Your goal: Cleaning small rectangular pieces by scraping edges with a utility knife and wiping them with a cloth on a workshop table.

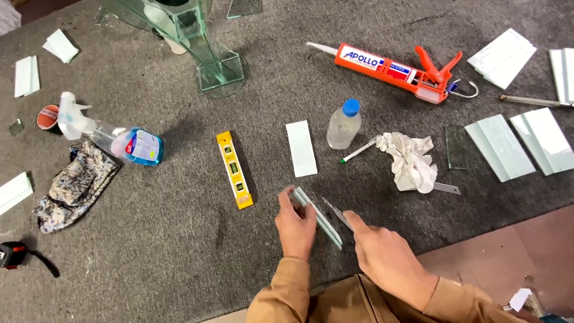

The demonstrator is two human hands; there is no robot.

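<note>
a grey carpeted worktable (179,251) fills most of the view, and a tall clear glass stand (200,45) is seen at its far edge. an orange caulking gun (394,69) lies at the far right, with stacks of pale glass strips (517,143) spread below it toward the right edge. a spray bottle with blue liquid (113,136) lies on its side at the left, just above a crumpled patterned cloth (75,185). a yellow spirit level (234,170) is laid near the middle, and a single white glass strip (301,148) lies flat to its right, beside a small plastic bottle with a blue cap (344,124). a crumpled white tissue (412,160) is seen right of the bottle, with a pen (357,151) between them. nearest the sleeves, a narrow glass strip (320,218) is held on edge, slanting from upper left to lower right. the left hand (296,224) is closed around the upper left part of the strip, fingers curled over its top edge, so the strip runs out past the fingertips toward the right. the right hand (382,254) is closed on a thin blade (338,213), which is pressed close against the strip's right side; whether the two actually touch cannot be told.
</note>
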